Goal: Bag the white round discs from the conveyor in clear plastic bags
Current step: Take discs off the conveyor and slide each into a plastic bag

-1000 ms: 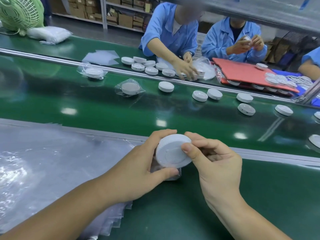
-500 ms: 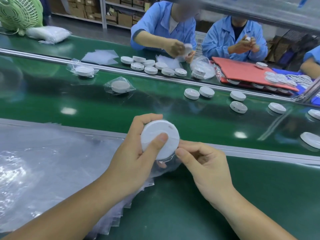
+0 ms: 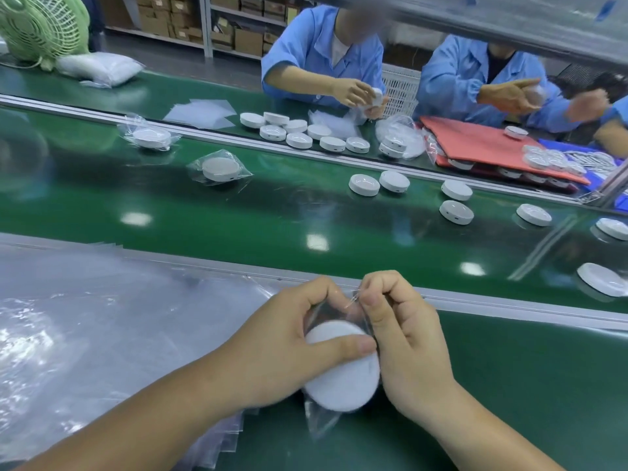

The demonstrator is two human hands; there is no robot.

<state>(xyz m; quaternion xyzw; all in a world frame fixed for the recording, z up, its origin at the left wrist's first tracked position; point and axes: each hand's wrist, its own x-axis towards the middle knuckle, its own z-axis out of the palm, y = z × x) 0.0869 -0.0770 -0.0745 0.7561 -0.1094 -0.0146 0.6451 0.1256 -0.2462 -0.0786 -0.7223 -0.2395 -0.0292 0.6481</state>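
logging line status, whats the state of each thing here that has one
held disc: inside the clear bag
clear bag: around the held disc, top edge pinched
left grip: holds the held disc, thumb across it
right grip: pinches the bag's top edge
spare bags: empty, flat, stacked
belt discs at left: bagged
belt discs at right: unbagged, lying flat
green fan: cannot tell if running

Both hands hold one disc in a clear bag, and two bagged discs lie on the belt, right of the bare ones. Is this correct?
No: the head view shows the bagged discs left of the bare discs. The left hand and right hand do hold one disc in a bag.
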